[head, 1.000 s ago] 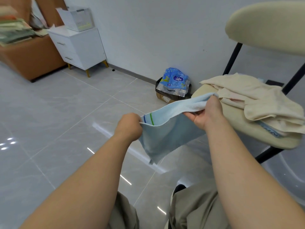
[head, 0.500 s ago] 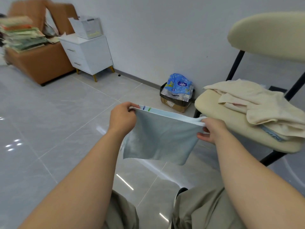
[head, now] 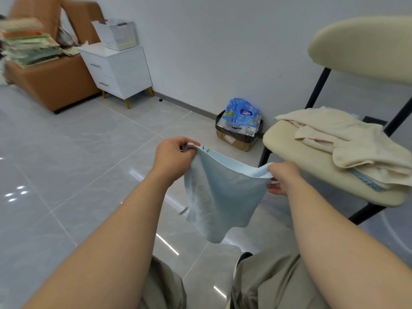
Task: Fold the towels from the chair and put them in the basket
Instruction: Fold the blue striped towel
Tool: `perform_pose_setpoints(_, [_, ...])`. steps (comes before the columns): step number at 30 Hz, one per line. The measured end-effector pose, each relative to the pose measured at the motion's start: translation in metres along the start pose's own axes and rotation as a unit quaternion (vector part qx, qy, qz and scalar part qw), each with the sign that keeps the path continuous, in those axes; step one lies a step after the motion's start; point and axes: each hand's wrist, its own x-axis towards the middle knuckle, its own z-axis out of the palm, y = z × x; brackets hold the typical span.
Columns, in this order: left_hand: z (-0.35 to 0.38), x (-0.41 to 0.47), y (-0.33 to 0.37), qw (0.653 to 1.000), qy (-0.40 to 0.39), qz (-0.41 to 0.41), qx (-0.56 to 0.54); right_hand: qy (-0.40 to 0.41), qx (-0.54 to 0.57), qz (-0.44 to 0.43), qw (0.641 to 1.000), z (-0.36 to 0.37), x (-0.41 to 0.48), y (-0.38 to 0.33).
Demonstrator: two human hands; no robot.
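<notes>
— How are the arms held?
— Both are stretched forward from the lower edge of the view. The left forearm (head: 124, 230) is angled up and to the right, the right forearm (head: 330, 237) up and to the left, so the hands are set near each other with a gap between them.
— And the left hand?
— The left hand (head: 172, 157) is seen from the back, its fingers curled round a corner of the towel (head: 223, 197). It is held a little higher than the other.
— The right?
— The right hand (head: 283, 177) is turned palm inward. The towel's upper edge is pinched between thumb and fingers, whose tips are seen below that edge.
</notes>
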Motion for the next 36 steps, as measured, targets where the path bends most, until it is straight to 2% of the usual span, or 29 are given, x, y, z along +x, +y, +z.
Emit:
perform_pose_setpoints(9, [0.006,0.000,0.002,1.000,-0.017,0.015,0.017,0.039,-0.063,0.006,0.997,0.001,0.000,0.002])
perform_pose_setpoints(13, [0.007,-0.001,0.002,0.999,-0.027,0.012,0.025,0.091,-0.206,-0.055,0.973,0.002,0.001,0.006])
perform_pose_setpoints(17, [0.008,-0.001,0.004,0.999,-0.017,0.017,0.025,0.081,-0.358,-0.091,0.926,0.008,0.000,0.004])
perform_pose_setpoints(19, [0.010,-0.002,0.003,0.999,-0.026,0.017,0.016,0.048,-0.344,-0.167,0.923,0.017,-0.010,-0.004])
perform_pose_setpoints(22, [0.014,-0.003,0.001,0.999,-0.040,0.009,0.013,-0.108,-0.188,-0.279,0.935,0.032,-0.047,-0.023])
perform_pose_setpoints(25, [0.017,-0.002,-0.001,0.999,-0.034,0.014,0.015,-0.218,-0.102,-0.345,0.907,0.045,-0.082,-0.034])
perform_pose_setpoints(29, [0.019,-0.003,-0.001,0.998,-0.052,0.034,0.018,-0.216,-0.132,-0.430,0.867,0.059,-0.087,-0.029])
perform_pose_setpoints(36, [0.015,-0.005,-0.005,0.992,-0.128,0.006,-0.016,-0.191,-0.168,-0.419,0.871,0.058,-0.084,-0.030])
